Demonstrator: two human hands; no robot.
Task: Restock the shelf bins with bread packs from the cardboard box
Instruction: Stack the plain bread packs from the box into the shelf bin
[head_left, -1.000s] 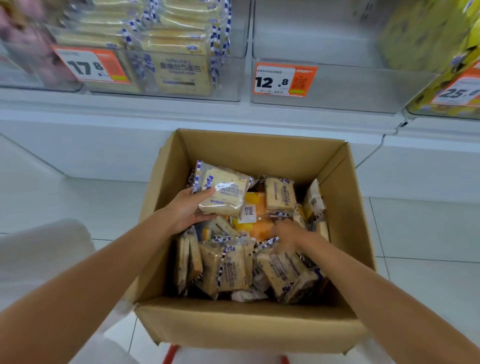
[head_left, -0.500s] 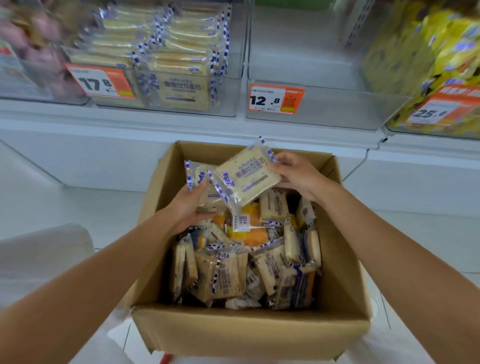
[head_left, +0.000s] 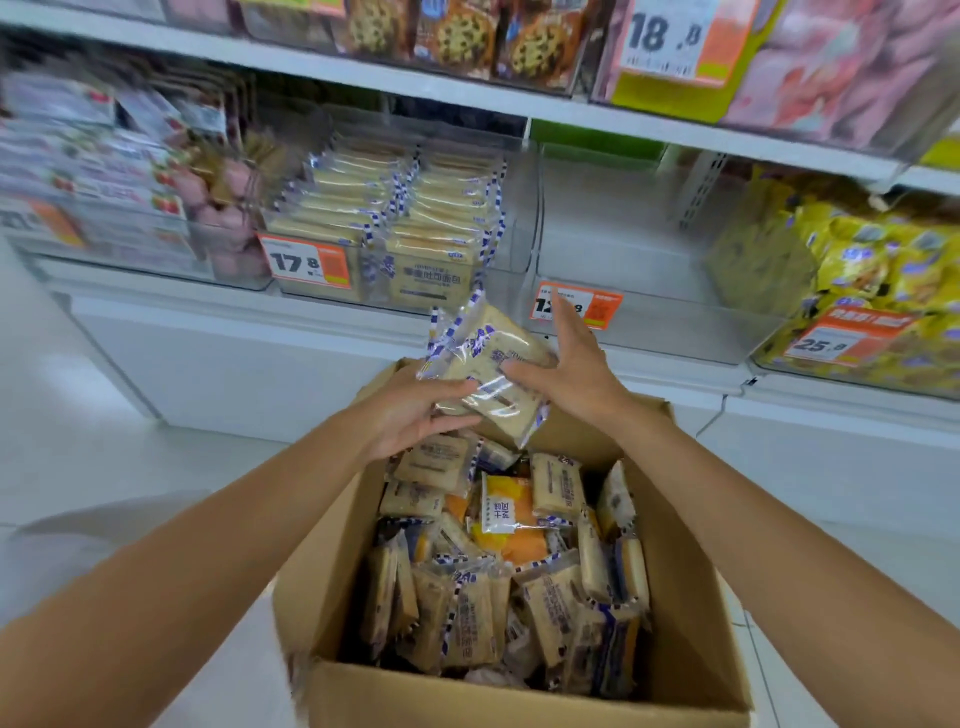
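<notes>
**Item:** stack of bread packs (head_left: 488, 364), clear wrap with blue-and-white checked edges (two, as far as I can make out).
**Position:** in the air above the far edge of the cardboard box (head_left: 691, 597), tilted, just below the front of the shelf.
**Left hand** (head_left: 410, 415)**:** grips the stack's near end, thumb over the top, fingers underneath.
**Right hand** (head_left: 576, 374)**:** pinches the stack, thumb pressed on its face, fingers reaching up behind its far side.
**Box contents:** loose packs (head_left: 467, 618) of the same kind, mostly on edge. An orange pack (head_left: 511, 525) lies among them towards the far side.
**Shelf:** stocked bin (head_left: 519, 249) tagged 17.8, to the left of the hands. Just right of it is a clear bin (head_left: 665, 332), its price tag (head_left: 597, 309) partly hidden behind the right fingers.
</notes>
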